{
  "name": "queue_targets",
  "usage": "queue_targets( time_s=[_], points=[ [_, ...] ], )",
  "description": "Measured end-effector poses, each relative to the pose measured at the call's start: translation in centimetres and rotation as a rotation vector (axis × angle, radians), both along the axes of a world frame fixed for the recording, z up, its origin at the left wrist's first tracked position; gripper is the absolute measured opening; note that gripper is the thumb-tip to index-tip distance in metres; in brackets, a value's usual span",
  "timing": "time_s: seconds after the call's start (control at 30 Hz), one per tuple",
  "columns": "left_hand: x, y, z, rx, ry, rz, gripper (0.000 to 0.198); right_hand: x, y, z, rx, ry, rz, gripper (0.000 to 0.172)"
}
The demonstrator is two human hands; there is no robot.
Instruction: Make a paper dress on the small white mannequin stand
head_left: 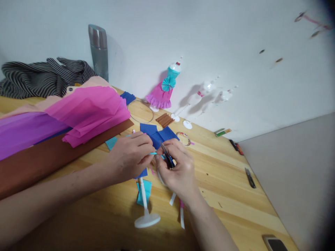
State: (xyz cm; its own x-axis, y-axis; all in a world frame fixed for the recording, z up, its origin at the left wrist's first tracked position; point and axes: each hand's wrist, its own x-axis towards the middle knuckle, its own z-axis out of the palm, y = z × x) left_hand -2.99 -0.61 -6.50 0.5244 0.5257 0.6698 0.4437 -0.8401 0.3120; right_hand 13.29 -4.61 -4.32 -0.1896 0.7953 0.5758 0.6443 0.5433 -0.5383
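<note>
Turquoise strip (153, 153) between close-set hands (132, 153) (180, 170), left knuckles-up, right around scissors (168, 156)

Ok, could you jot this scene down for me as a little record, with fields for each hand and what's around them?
Left hand: pinching a thin turquoise strip
Right hand: holding dark-bladed metal scissors close to the strip
Below the hands: white stand with a round base
Behind the hands: dark blue paper squares
Left side: bright pink crinkled paper, partly over a long brown sheet
Near the wall: small figure in pink and turquoise paper
Surface: light wooden table
</note>
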Motion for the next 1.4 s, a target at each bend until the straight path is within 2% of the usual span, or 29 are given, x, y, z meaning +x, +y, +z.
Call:
queue_targets(
  time_s=[0.2, 0.4, 0.6, 0.73, 0.87, 1.0, 1.17, 1.3, 1.4],
  points=[
    [0.0, 0.0, 0.0, -0.025, -0.01, -0.031, 0.017, -0.2, 0.0, 0.0, -0.045, 0.008, 0.012, 0.016],
    [-0.1, -0.1, 0.6, -0.2, -0.052, -0.027, 0.014, -0.3, 0.1, 0.0, -0.083, 0.049, 0.006, 0.017],
    [0.1, 0.1, 0.2, -0.296, -0.159, -0.065, 0.011, -0.3, 0.1, -0.1, -0.12, 0.076, 0.005, 0.014],
    [0.2, 0.2, 0.5, -0.536, -0.256, -0.07, 0.016, -0.3, 0.2, -0.2, -0.13, 0.141, -0.01, 0.011],
    [0.3, 0.4, 0.6, -0.854, -0.367, -0.114, 0.007, -0.2, 0.5, -0.3, -0.155, 0.199, -0.015, 0.01],
    [0.2, 0.7, 0.5, -1.009, -0.479, -0.165, 0.012, 0.6, 0.4, 0.0, -0.167, 0.211, 0.017, 0.005],
    [-0.1, 0.8, 1.0, -1.053, -0.446, -0.141, 0.012, 2.1, 0.2, 1.2, -0.193, 0.053, 0.102, 0.016],
    [-0.4, 1.0, 1.4, -1.079, -0.428, -0.203, 0.01, 2.9, 0.3, 1.8, -0.172, -0.152, 0.201, 0.013],
    [-0.6, 1.2, 1.7, -1.123, -0.383, -0.247, 0.008, 3.2, 0.5, 1.9, -0.167, -0.238, 0.212, 0.019]
  ],
)
